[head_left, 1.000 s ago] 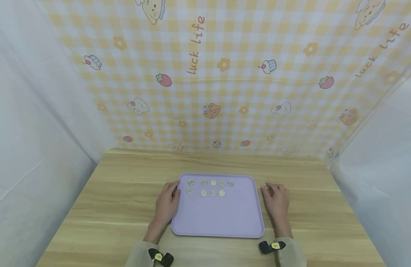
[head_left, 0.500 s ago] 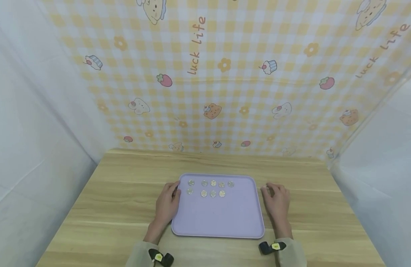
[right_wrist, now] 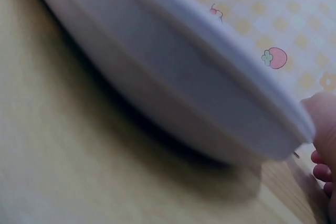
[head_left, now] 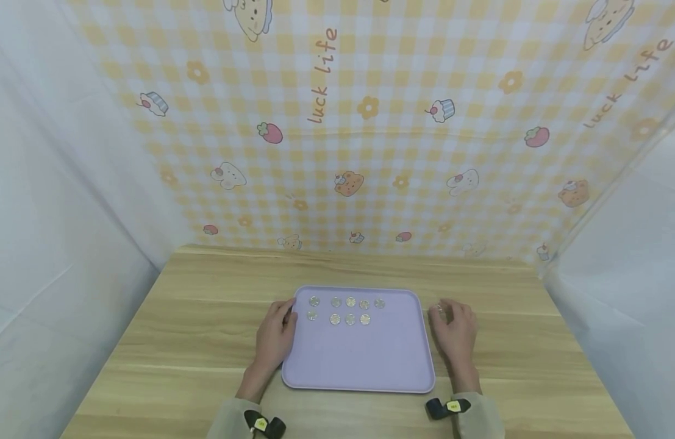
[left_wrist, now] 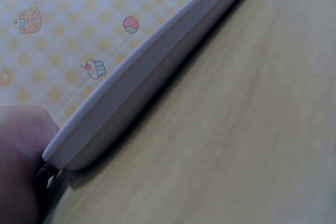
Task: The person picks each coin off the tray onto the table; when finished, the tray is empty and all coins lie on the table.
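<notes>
A lilac tray [head_left: 356, 360] lies on the table with several silvery coins [head_left: 350, 319] in two rows near its far edge. My left hand [head_left: 274, 335] holds the tray's left rim with thumb and forefinger; its other fingers are mostly hidden. In the left wrist view the tray's side [left_wrist: 131, 77] hides much of the work, with part of the left hand [left_wrist: 23, 150] at the rim. Just right of the tray, my right hand [head_left: 457, 332] pinches a small coin [head_left: 439, 309] between thumb and forefinger. Curled fingers [right_wrist: 321, 172] show in the right wrist view.
The wood-grain table [head_left: 205, 329] extends around the tray. Behind it hangs a yellow checked cloth [head_left: 392, 140], with white sheets [head_left: 68, 213] at both sides. Each sleeve carries a small black wrist camera [head_left: 436, 408].
The right hand's fingers have shifted very slightly around the coin beside the tray. The left hand, the tray and the coins on it stay in place.
</notes>
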Demonstrator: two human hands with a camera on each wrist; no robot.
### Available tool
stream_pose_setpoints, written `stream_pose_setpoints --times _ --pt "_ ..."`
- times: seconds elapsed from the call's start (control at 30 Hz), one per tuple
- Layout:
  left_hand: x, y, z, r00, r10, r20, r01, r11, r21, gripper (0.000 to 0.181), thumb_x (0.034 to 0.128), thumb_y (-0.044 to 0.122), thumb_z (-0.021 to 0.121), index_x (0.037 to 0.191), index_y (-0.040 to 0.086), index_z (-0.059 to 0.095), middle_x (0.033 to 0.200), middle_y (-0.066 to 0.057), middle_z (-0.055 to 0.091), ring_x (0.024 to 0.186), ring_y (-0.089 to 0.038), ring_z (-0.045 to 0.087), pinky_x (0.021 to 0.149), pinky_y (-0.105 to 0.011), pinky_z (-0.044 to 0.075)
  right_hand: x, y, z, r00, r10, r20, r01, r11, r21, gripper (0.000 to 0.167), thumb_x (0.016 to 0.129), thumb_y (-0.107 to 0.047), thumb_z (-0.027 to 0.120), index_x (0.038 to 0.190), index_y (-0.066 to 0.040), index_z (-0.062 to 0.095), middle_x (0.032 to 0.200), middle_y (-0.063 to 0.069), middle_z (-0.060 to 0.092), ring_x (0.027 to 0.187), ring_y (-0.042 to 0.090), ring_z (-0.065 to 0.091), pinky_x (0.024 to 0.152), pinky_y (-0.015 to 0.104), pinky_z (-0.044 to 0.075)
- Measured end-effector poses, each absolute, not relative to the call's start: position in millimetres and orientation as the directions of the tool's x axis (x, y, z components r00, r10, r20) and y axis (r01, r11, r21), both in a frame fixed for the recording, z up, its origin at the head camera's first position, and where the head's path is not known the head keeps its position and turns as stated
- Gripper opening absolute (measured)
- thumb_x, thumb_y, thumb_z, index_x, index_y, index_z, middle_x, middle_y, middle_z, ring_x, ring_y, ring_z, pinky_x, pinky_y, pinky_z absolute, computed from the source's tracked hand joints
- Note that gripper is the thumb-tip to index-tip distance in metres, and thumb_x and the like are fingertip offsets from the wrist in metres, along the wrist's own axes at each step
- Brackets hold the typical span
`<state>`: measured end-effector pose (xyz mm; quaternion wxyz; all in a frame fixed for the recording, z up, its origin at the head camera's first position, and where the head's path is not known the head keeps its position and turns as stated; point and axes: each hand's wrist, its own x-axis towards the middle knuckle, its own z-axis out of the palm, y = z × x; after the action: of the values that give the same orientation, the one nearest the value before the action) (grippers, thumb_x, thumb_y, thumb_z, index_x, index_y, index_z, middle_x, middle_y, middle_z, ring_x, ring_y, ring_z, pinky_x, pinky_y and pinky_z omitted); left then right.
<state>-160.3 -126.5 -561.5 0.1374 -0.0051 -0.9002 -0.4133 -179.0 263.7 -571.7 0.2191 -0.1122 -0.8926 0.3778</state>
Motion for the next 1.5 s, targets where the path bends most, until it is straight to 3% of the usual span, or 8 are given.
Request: stream_pose_setpoints --times 0.37,0.57,0.77,1.03,1.27,1.5 --pt "-161 -126 -562 -0.964 -0.107 0.243 0.114 0.660 0.742 0.035 0.0977 0.014 0.061 0.131 0.004 0.063 0.111 -0.009 0.064 0.081 -0.013 0.056 0.067 -0.025 0.048 -179 263 -572 -0.843 0.392 0.369 -0.063 0.610 -0.790 0.028 0.089 -0.013 0.071 0.111 0.002 0.066 0.107 0.022 0.060 0.102 0.034 0.052 0.091 0.043 0.036" --pt "-161 -126 -563 -0.949 -0.115 0.295 0.146 0.667 0.730 0.035 0.0954 0.011 0.063 0.129 0.003 0.065 0.108 -0.010 0.065 0.079 -0.012 0.056 0.065 -0.024 0.048 -179 260 -570 -0.812 0.386 0.438 -0.152 0.585 -0.797 0.021 0.088 -0.007 0.071 0.107 0.002 0.067 0.101 0.019 0.062 0.095 0.018 0.052 0.086 0.032 0.038" --pt "-161 -128 -564 -0.958 -0.117 0.263 0.123 0.660 0.741 0.035 0.0970 0.013 0.062 0.130 0.004 0.064 0.111 -0.009 0.064 0.081 -0.012 0.057 0.067 -0.025 0.049 -177 255 -568 -0.760 0.331 0.560 -0.327 0.549 -0.769 0.017 0.086 0.002 0.071 0.103 0.003 0.068 0.095 0.017 0.063 0.090 0.004 0.051 0.081 0.019 0.038" --pt "-161 -127 -563 -0.952 -0.111 0.285 0.142 0.665 0.733 0.034 0.0960 0.012 0.062 0.129 0.003 0.065 0.108 -0.009 0.065 0.080 -0.013 0.057 0.066 -0.025 0.048 -173 243 -566 -0.737 0.285 0.613 -0.411 0.531 -0.741 0.022 0.079 0.014 0.070 0.100 0.008 0.067 0.092 0.023 0.063 0.088 0.025 0.052 0.084 0.020 0.036" --pt "-162 -127 -563 -0.960 -0.116 0.254 0.117 0.659 0.743 0.034 0.0969 0.013 0.062 0.130 0.004 0.064 0.110 -0.008 0.064 0.081 -0.012 0.056 0.067 -0.025 0.048 -161 221 -539 -0.742 0.257 0.619 -0.425 0.534 -0.731 0.020 0.079 0.014 0.069 0.099 0.013 0.065 0.091 0.025 0.061 0.089 0.024 0.052 0.083 0.023 0.038" --pt "-163 -128 -564 -0.965 -0.111 0.237 0.107 0.658 0.746 0.035 0.0975 0.015 0.061 0.131 0.004 0.063 0.111 -0.009 0.064 0.083 -0.014 0.057 0.068 -0.026 0.048 -162 214 -532 -0.707 0.224 0.671 -0.489 0.531 -0.692 0.019 0.076 0.017 0.071 0.094 0.013 0.066 0.089 0.028 0.063 0.084 0.037 0.053 0.081 0.022 0.042"
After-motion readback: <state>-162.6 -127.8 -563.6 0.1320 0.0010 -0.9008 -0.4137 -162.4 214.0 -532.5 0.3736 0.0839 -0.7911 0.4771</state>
